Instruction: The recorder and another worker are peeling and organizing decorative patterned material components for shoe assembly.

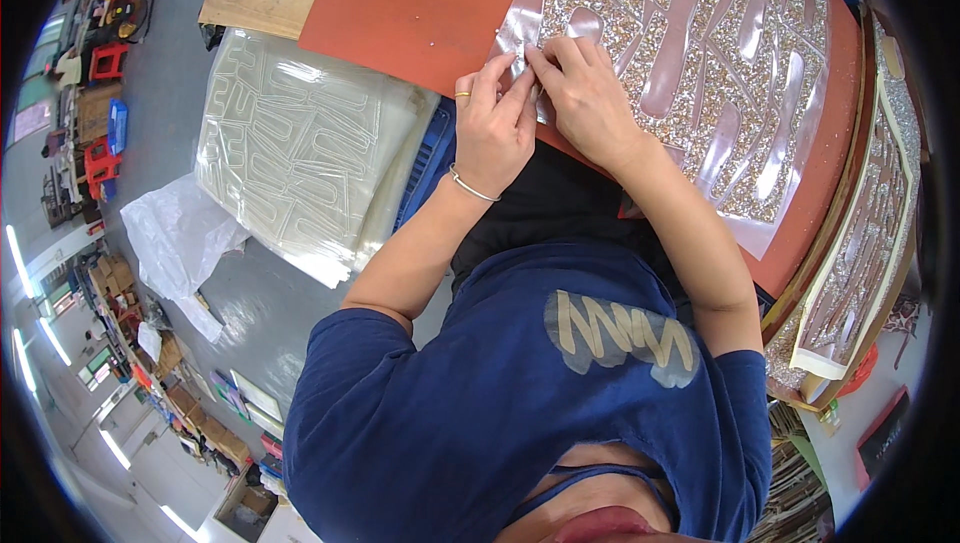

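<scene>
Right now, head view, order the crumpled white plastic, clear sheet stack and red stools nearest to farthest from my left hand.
1. Clear sheet stack, left of your left hand.
2. Crumpled white plastic, farther left, lower.
3. Red stools, far left.

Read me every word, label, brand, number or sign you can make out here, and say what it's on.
No text can be read.
Shirt: a tan zigzag print on a grey patch, with no word I can make out.
Glittery sheet: shapes only, no lettering to be seen.
Clear sheets: shape outlines, no readable text.
Background boxes: too small and blurred to tell.
</scene>
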### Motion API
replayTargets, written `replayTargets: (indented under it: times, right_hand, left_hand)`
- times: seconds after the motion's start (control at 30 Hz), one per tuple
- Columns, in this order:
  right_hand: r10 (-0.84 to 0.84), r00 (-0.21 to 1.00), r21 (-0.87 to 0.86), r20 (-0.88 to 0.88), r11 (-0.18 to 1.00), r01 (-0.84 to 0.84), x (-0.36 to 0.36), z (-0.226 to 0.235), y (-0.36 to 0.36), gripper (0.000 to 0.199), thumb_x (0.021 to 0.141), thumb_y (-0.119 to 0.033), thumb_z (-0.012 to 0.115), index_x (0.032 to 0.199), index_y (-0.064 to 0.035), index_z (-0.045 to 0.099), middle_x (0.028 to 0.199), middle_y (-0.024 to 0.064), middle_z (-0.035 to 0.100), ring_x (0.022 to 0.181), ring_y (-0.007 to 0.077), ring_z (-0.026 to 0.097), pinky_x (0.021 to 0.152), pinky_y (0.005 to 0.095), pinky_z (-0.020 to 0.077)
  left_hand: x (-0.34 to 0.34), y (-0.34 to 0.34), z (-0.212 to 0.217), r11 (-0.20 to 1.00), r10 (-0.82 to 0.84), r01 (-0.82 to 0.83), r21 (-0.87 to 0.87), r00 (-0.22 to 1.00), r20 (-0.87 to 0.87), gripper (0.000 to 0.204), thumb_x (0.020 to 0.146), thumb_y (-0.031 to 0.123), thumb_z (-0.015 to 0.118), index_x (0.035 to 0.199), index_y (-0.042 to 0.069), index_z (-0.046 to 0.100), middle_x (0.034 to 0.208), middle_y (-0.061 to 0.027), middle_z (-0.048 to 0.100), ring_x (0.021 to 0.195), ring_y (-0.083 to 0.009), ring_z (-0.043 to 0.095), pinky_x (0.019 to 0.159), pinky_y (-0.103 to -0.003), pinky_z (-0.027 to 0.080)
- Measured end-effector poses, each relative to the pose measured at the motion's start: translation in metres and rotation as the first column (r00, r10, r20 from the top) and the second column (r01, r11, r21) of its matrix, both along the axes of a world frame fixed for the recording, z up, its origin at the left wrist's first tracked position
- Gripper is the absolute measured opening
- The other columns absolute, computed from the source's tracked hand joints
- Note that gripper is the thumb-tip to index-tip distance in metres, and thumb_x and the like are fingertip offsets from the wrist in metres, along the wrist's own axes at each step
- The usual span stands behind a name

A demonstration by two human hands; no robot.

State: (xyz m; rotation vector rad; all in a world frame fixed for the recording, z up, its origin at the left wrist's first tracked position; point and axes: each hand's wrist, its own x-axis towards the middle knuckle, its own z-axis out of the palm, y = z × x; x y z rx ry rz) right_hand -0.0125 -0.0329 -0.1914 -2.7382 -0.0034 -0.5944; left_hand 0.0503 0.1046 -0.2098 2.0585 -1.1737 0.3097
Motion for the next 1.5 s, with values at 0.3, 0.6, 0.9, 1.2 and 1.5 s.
replayTargets:
  times: [0.3, 0.6, 0.9, 1.2, 1.5]
  right_hand:
    - [-0.138, 0.989, 0.457, 0.052, 0.884, 0.099, -0.002, -0.001, -0.013, 0.038, 0.073, 0.0, 0.063, 0.11, 0.0026, 0.059, 0.097, 0.0144, 0.056, 0.091, 0.0299, 0.053, 0.082, 0.0366, 0.0445]
    - [0.078, 0.997, 0.285, -0.025, 0.956, -0.068, 0.016, 0.002, -0.021, 0.019, 0.073, -0.008, 0.068, 0.088, 0.0018, 0.061, 0.088, 0.0132, 0.057, 0.086, 0.0327, 0.056, 0.075, 0.0403, 0.0465]
    - [0.0, 0.999, 0.292, -0.037, 0.956, 0.011, 0.02, -0.004, -0.026, 0.013, 0.078, -0.007, 0.06, 0.088, 0.0001, 0.064, 0.087, 0.0138, 0.058, 0.083, 0.0333, 0.058, 0.073, 0.0398, 0.0473]
    - [-0.097, 0.983, -0.33, -0.154, 0.943, 0.041, -0.006, 0.02, 0.027, 0.031, 0.075, -0.006, 0.054, 0.101, 0.0093, 0.059, 0.111, 0.0146, 0.055, 0.102, 0.0293, 0.051, 0.084, 0.0377, 0.0425]
    - [-0.237, 0.971, 0.321, 0.038, 0.923, 0.213, -0.025, 0.008, -0.001, 0.033, 0.076, 0.005, 0.052, 0.107, -0.0015, 0.063, 0.105, 0.0176, 0.058, 0.099, 0.0347, 0.054, 0.088, 0.0398, 0.0437]
  left_hand:
    - [0.002, 0.004, 0.002, 0.999, -0.017, 0.018, 0.026, 0.999, -0.036, 0.031, 0.076, 0.002, 0.063, 0.107, -0.001, 0.064, 0.115, -0.0136, 0.056, 0.086, -0.0237, 0.052, 0.082, -0.034, 0.04]
    - [0.001, 0.008, 0.0, 1.0, -0.022, 0.022, -0.011, 0.999, -0.036, 0.029, 0.079, 0.005, 0.063, 0.106, -0.004, 0.063, 0.115, -0.0154, 0.056, 0.087, -0.025, 0.052, 0.083, -0.035, 0.041]
    - [0.0, 0.008, 0.001, 0.998, -0.031, 0.028, -0.056, 0.998, -0.056, 0.03, 0.077, 0.006, 0.064, 0.105, -0.004, 0.062, 0.114, -0.0153, 0.056, 0.088, -0.0264, 0.053, 0.082, -0.037, 0.043]
    - [-0.002, 0.009, 0.001, 0.996, -0.013, 0.015, -0.082, 1.0, 0.026, 0.026, 0.077, 0.004, 0.064, 0.101, -0.004, 0.063, 0.108, -0.0132, 0.058, 0.089, -0.0276, 0.053, 0.083, -0.036, 0.043]
    - [-0.003, 0.006, 0.001, 0.985, 0.074, -0.086, -0.149, 0.994, -0.084, 0.016, 0.074, 0.007, 0.067, 0.088, -0.001, 0.066, 0.098, -0.0108, 0.061, 0.09, -0.0286, 0.055, 0.08, -0.037, 0.046]
